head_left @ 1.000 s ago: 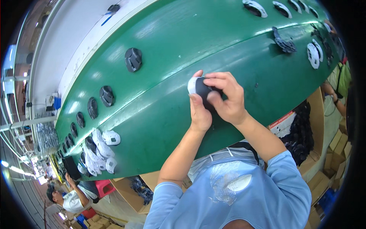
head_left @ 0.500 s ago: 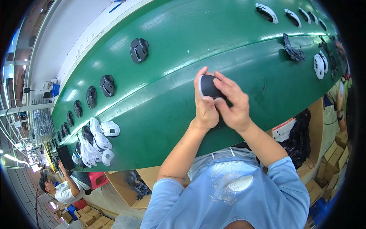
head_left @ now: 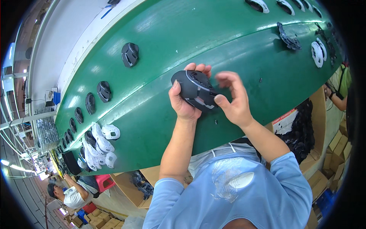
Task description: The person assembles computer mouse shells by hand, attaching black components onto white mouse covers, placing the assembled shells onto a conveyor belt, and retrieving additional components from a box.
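Over the green table (head_left: 148, 141), my left hand (head_left: 186, 110) grips the black mouse-shaped shell (head_left: 190, 87), thumb at its nine o'clock, fingers at twelve, while my right hand (head_left: 238, 105) (fingertips blurred) curves at three o'clock, thumb and fingers parted.

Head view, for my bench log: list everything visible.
Table: 1, green, centre
Held shell: 1, black, centre
Dark shells: at least seven, black, left
White shells: several, white, near left
Rimmed shells: about five, white and black, upper right
White pieces: 2, white, right
Bent part: 1, dark, right
Open cartons: 2, brown, by near edge
Boxes: many, brown, lower corners
Stool: 1, red, lower left
Co-workers: at least two, white and green tops, side edges
Left hand: 1, bare, around held shell
Right hand: 1, bare, beside it
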{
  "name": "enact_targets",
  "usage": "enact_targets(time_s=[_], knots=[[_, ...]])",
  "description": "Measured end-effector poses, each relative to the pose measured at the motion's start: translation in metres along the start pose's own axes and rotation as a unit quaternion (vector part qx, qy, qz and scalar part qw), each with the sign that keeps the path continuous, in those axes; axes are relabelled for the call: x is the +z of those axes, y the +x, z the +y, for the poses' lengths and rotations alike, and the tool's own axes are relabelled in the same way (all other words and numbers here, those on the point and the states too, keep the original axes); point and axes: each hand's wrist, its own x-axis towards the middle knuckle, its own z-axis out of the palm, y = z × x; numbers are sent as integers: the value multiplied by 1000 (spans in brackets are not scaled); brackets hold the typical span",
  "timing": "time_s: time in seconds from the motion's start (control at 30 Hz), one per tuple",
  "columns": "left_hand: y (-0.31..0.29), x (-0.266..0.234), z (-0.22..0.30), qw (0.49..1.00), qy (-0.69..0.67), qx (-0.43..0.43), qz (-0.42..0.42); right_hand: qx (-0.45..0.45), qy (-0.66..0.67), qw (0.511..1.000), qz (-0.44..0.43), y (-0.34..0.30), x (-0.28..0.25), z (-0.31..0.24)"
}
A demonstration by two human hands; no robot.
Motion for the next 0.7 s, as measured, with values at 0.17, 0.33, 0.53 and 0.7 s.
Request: enact_targets(time_s=[0.17,0.33,0.53,0.7], knots=[[-3,0,0,998,-39,-37,-35,155,122,970,-143,-5,-6,12],[-3,-1,-5,999,19,6,-26,82,104,980,-146,0,-6,-5],[-9,0,1,998,50,36,-14,-9,-28,985,-167,-5,-1,12],[-16,3,10,832,510,216,-25,96,153,978,-102,1,12,-8]])
